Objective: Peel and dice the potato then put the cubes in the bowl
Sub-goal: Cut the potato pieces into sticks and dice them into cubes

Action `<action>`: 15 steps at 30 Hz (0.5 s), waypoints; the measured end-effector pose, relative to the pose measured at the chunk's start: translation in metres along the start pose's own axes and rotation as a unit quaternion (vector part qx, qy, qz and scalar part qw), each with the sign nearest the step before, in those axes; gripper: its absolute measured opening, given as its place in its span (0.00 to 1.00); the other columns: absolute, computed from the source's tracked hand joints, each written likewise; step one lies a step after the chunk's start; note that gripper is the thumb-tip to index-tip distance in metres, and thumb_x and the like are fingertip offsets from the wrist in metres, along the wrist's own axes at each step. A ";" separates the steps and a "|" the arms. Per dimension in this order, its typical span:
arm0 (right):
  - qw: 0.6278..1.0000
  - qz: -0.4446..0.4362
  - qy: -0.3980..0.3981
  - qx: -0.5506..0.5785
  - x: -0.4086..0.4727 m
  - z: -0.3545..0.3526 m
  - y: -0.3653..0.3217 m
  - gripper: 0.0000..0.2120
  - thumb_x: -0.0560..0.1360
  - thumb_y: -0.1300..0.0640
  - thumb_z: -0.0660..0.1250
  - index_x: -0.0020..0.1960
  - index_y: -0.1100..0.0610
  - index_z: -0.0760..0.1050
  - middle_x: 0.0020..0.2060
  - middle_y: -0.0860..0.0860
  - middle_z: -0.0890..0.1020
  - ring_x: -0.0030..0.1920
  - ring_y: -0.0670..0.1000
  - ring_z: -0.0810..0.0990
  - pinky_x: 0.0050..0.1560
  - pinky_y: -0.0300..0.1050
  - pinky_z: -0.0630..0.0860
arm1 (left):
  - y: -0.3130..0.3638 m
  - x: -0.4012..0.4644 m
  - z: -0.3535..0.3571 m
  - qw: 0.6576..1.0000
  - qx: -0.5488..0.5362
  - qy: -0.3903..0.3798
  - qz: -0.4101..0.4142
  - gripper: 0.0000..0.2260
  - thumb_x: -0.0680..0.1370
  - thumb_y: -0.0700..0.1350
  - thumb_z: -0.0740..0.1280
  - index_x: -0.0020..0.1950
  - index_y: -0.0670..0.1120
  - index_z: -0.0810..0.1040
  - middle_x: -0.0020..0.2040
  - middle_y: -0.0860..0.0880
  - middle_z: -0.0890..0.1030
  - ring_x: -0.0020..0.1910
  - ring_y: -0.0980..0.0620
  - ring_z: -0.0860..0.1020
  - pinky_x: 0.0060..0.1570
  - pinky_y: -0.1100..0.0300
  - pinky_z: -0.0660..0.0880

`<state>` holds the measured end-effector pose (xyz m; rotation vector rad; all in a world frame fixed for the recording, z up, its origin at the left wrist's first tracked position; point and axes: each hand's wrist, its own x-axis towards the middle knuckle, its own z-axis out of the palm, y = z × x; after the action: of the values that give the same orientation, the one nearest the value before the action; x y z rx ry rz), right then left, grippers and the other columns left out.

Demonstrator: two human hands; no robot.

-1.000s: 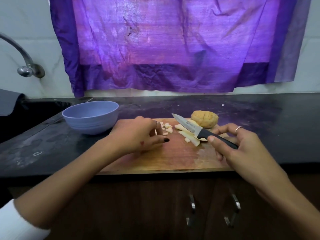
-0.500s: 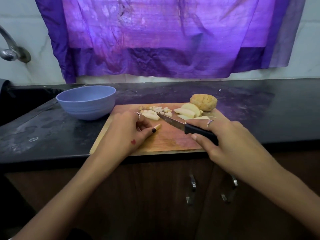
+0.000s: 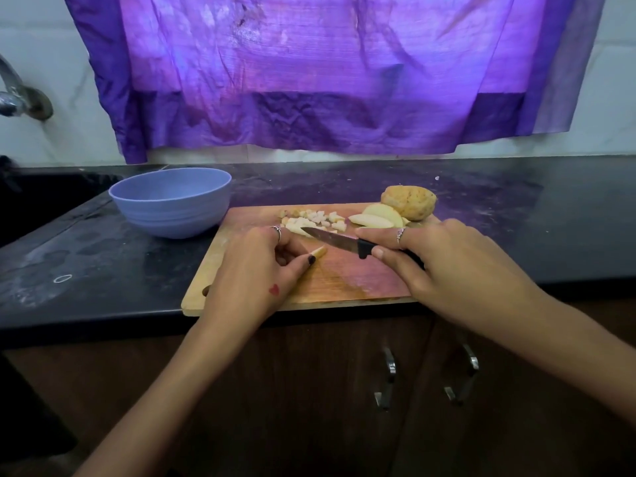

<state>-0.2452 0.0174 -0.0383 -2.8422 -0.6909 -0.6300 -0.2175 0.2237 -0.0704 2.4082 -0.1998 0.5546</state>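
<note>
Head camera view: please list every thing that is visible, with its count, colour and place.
round plastic bowl: one, lilac-blue, on counter left of board
rectangular wooden cutting board: one, light brown, at counter's front edge
diced potato cubes: one small pile, pale, far side of board
peeled potato slices: a few, pale yellow, far right of board
unpeeled potato piece: one, brown, board's far right corner
black-handled kitchen knife: one, over board
potato strip: one, pale
purple cloth: one, on wall
metal tap: one, far left
hands: left pinches strip; right holds knife
</note>
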 end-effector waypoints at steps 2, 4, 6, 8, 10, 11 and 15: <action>1.000 0.003 0.003 0.016 0.007 0.000 0.000 0.17 0.80 0.43 0.54 0.67 0.33 0.68 0.31 0.45 0.75 0.33 0.47 0.72 0.32 0.35 0.61 | 0.000 0.000 0.001 1.000 0.000 0.000 -0.001 0.02 0.74 0.48 0.72 0.42 0.52 0.83 0.37 0.56 0.80 0.34 0.59 0.73 0.33 0.67 0.66; 1.000 0.001 -0.006 0.013 0.012 0.003 -0.001 0.16 0.80 0.44 0.55 0.66 0.33 0.69 0.29 0.45 0.70 0.31 0.46 0.69 0.31 0.40 0.63 | 0.000 0.000 0.002 1.000 0.005 0.004 -0.001 0.02 0.75 0.48 0.72 0.42 0.52 0.83 0.38 0.56 0.80 0.33 0.59 0.73 0.32 0.68 0.65; 1.000 -0.002 -0.019 0.013 0.012 0.005 -0.003 0.16 0.80 0.44 0.55 0.66 0.32 0.69 0.32 0.44 0.72 0.35 0.47 0.72 0.31 0.40 0.64 | 0.000 0.000 0.003 1.000 0.016 0.007 -0.003 0.02 0.75 0.48 0.71 0.43 0.53 0.82 0.39 0.56 0.80 0.33 0.59 0.73 0.33 0.66 0.66; 1.000 0.001 -0.017 0.018 0.011 0.007 -0.005 0.17 0.80 0.44 0.54 0.67 0.33 0.69 0.42 0.46 0.78 0.44 0.50 0.77 0.35 0.42 0.69 | 0.000 0.000 0.005 1.000 0.020 0.009 -0.003 0.02 0.75 0.49 0.71 0.43 0.53 0.82 0.41 0.56 0.80 0.36 0.58 0.75 0.35 0.63 0.68; 1.000 -0.003 -0.012 0.011 0.008 0.011 -0.005 0.17 0.80 0.44 0.53 0.67 0.37 0.70 0.49 0.47 0.79 0.49 0.52 0.77 0.44 0.46 0.74 | -0.001 0.000 0.006 1.000 0.015 0.009 -0.005 0.02 0.75 0.49 0.71 0.43 0.53 0.82 0.41 0.56 0.81 0.36 0.57 0.75 0.37 0.60 0.71; 1.000 -0.007 -0.014 0.004 0.006 0.012 -0.005 0.17 0.80 0.44 0.52 0.67 0.39 0.70 0.49 0.47 0.79 0.49 0.53 0.77 0.47 0.49 0.75 | -0.002 0.000 0.006 1.000 0.010 0.010 -0.005 0.02 0.75 0.49 0.71 0.42 0.53 0.82 0.41 0.56 0.81 0.36 0.57 0.76 0.38 0.58 0.73; 0.998 -0.016 -0.021 -0.058 -0.006 0.012 -0.006 0.19 0.81 0.44 0.47 0.67 0.42 0.68 0.51 0.47 0.79 0.50 0.51 0.77 0.47 0.46 0.74 | -0.002 0.000 0.006 1.000 -0.001 0.016 0.000 0.03 0.74 0.48 0.72 0.41 0.53 0.82 0.41 0.57 0.81 0.38 0.57 0.76 0.40 0.54 0.77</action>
<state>-0.2485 0.0235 -0.0508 -2.9642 -0.7296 -0.6362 -0.2151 0.2212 -0.0762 2.3948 -0.1862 0.5922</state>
